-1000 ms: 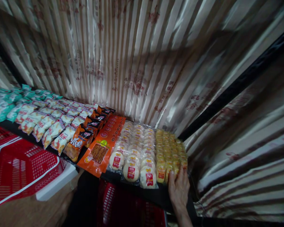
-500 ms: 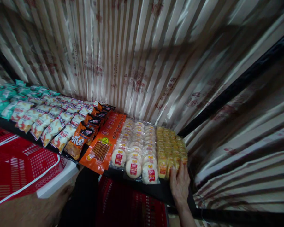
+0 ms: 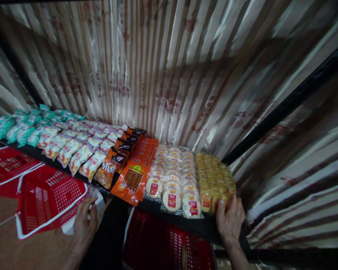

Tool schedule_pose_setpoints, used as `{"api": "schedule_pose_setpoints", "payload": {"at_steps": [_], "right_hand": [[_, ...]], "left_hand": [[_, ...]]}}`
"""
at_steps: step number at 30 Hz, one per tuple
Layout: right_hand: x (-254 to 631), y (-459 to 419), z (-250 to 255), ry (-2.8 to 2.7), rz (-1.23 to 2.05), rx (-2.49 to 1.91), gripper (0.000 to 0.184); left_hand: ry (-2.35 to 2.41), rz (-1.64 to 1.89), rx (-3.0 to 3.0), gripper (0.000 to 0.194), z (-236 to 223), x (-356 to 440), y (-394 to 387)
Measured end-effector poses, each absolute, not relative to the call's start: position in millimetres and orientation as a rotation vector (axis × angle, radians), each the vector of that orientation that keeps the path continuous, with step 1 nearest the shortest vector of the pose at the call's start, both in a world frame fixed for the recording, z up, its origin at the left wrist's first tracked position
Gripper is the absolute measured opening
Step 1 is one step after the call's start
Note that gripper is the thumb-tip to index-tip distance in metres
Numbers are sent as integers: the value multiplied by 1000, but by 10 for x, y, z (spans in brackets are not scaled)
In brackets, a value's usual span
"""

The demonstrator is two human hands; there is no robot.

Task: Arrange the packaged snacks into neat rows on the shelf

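Our left hand newly in view since earlier frame, near left, fingers bent; whether it grips anything, we cannot tell. Our right hand, as before, touches near edge of yellow packets at right end of black shelf; closed on any, we cannot tell. Left of them: 3 columns of white round cakes, red labels too blurred to read; orange-and-black bags, large white 爪 legible.

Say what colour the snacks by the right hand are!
The wrapped snacks are mostly yellow, best seen in the head view.
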State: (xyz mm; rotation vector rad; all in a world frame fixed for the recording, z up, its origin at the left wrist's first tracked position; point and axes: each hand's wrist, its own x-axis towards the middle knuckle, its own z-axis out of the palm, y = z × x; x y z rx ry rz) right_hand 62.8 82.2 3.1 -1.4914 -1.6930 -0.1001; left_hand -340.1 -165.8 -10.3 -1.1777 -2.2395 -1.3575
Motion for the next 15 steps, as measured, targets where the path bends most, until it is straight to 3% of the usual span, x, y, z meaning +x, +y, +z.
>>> {"api": "schedule_pose_setpoints", "payload": {"at_steps": [6, 15], "right_hand": [[373, 397, 240, -1681, -246, -1315, 75], [67, -474, 662, -1783, -197, -1272, 80]], "left_hand": [[-2311, -953, -1510, 32, 300, -4041, -1142], [-2254, -813, -1556, 36, 394, -4341, -1188]]}}
